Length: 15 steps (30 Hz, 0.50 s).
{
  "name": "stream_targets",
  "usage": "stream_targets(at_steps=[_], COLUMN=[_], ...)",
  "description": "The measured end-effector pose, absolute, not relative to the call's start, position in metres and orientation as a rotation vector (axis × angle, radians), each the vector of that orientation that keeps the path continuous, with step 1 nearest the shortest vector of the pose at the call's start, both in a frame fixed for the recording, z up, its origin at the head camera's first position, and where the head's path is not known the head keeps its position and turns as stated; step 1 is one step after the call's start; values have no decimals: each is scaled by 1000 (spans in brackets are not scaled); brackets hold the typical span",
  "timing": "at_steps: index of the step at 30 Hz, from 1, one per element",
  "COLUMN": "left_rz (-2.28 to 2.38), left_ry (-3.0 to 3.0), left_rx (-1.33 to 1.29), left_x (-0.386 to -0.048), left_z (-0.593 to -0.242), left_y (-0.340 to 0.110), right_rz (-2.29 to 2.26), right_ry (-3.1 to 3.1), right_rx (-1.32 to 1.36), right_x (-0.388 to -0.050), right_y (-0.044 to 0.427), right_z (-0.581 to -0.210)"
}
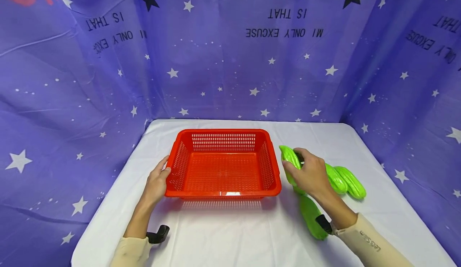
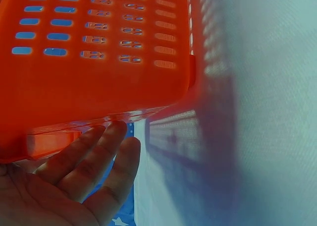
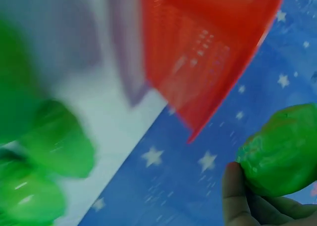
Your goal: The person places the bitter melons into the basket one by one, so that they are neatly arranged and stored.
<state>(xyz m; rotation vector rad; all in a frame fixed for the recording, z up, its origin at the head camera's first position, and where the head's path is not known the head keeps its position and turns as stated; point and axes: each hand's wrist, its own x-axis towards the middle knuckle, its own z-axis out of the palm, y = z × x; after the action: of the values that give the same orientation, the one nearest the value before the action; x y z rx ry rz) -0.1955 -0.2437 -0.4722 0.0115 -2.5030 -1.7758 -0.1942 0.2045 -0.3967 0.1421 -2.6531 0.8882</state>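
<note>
My left hand [image 1: 156, 183] holds the left rim of a red plastic basket [image 1: 223, 131], thumb over the edge. In the left wrist view its fingers [image 2: 94, 161] lie along the basket's outer wall. Nothing lies inside the basket. Just right of it, my right hand [image 1: 312, 173] grips a bright green, ridged gourd [image 1: 289, 155], which the right wrist view shows raised above the table. More green gourds lie on the table: one below the right wrist [image 1: 311, 217], and a pair [image 1: 351, 182] to the right of the hand, partly covered by it.
A white cloth covers the table [image 1: 209, 235]. Purple star-printed curtains [image 1: 230, 79] stand round its back and sides. Black wrist cameras [image 1: 158, 235] sit on both forearms.
</note>
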Motion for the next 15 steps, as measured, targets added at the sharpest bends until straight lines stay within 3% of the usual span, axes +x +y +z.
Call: stream_targets(at_steps=[15], left_rz=[-1773], left_ry=[-2497], left_rx=[43], left_x=[-196], left_z=[-472], left_y=[-242], right_rz=[1197], right_ry=[-2792], right_rx=[332], right_x=[-252], right_y=[78], right_z=[-374])
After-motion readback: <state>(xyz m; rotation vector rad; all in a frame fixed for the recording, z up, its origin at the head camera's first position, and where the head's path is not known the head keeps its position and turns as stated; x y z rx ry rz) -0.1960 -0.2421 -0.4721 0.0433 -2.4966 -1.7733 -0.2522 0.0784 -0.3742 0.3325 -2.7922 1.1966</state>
